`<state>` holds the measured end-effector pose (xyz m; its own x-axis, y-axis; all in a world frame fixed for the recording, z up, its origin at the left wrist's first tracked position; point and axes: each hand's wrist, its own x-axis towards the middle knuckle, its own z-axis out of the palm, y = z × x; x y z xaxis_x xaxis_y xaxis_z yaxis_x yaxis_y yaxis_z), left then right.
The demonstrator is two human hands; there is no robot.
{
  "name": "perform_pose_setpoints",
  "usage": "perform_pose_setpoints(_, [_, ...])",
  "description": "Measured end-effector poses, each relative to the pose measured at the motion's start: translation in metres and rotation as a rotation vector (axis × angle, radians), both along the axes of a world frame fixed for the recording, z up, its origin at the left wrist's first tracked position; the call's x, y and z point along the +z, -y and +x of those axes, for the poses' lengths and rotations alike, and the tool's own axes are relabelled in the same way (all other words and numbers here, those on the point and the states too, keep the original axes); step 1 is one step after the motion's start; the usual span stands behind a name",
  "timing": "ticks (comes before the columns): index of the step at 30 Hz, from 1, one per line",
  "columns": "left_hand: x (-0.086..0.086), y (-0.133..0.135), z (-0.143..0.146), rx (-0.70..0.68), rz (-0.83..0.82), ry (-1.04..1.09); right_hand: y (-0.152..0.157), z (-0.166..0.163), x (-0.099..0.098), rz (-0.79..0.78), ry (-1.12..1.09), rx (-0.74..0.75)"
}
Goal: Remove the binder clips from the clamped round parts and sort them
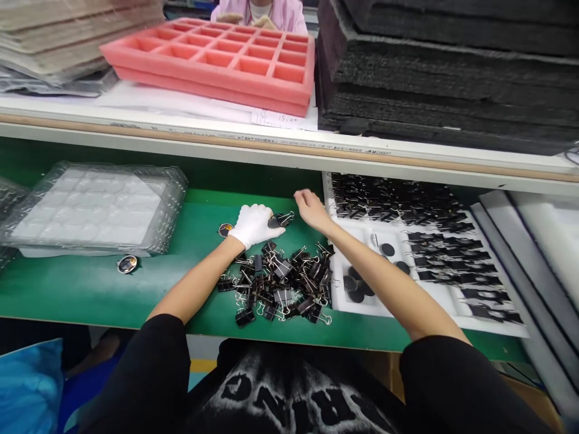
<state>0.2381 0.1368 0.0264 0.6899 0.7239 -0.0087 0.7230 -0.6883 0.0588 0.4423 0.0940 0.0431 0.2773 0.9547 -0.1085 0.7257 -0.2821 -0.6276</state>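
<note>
My left hand (254, 225), in a white glove, rests low over the green bench with its thumb against a black binder clip (281, 220). Whether a round piece is clamped in that clip I cannot tell. Beside the glove lies a small round piece (225, 229) with a dark, patterned face. My right hand (312, 210) is bare and apart from the left, its fingers curled together; anything inside them is hidden. Below both hands spreads a heap of black binder clips (283, 268) with silver wire handles. Another round piece (127, 264) lies farther left.
A white tray (337, 295) at right holds rows of binder clips and loose black discs (387, 249). Clear plastic trays (97, 208) are stacked at left. A red foam grid (212, 90) and black foam sheets (434, 78) occupy the shelf above; a person (289, 15) sits beyond.
</note>
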Motion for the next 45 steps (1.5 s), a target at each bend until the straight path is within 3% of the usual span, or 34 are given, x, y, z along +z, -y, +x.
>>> perform_pose_setpoints(2, [0.009,-0.002,-0.008,0.035,0.002,-0.032,0.019,0.018,0.016,-0.107,-0.049,0.387])
perform_pose_setpoints(4, [0.017,-0.007,-0.016,-0.058,-0.014,-0.054,0.039,0.030,0.025,-0.256,-0.081,0.613])
perform_pose_setpoints(8, [0.027,-0.020,-0.024,-0.306,-0.098,-0.135,0.063,0.033,0.027,-0.317,-0.150,0.700])
perform_pose_setpoints(12, [0.033,-0.023,-0.023,-0.288,-0.135,-0.150,0.065,0.033,0.030,-0.198,-0.195,0.635])
perform_pose_setpoints(18, [0.035,-0.027,-0.029,-0.238,-0.034,-0.092,0.047,0.043,0.035,0.036,-0.143,0.451])
perform_pose_setpoints(22, [0.027,-0.032,-0.030,-0.300,-0.110,-0.138,0.030,0.044,0.018,0.075,-0.080,0.485])
perform_pose_setpoints(29, [0.012,-0.030,-0.022,-0.232,-0.050,-0.104,0.016,0.045,0.000,0.031,0.010,0.559])
perform_pose_setpoints(36, [0.009,-0.024,-0.015,-0.212,-0.033,-0.079,-0.007,-0.005,-0.007,0.089,0.142,0.047])
perform_pose_setpoints(40, [0.011,-0.023,-0.016,-0.255,-0.063,-0.074,-0.017,-0.023,-0.021,-0.002,0.226,-0.007])
perform_pose_setpoints(45, [0.010,-0.021,-0.016,-0.256,-0.090,-0.054,-0.016,-0.017,-0.034,0.006,0.253,-0.027])
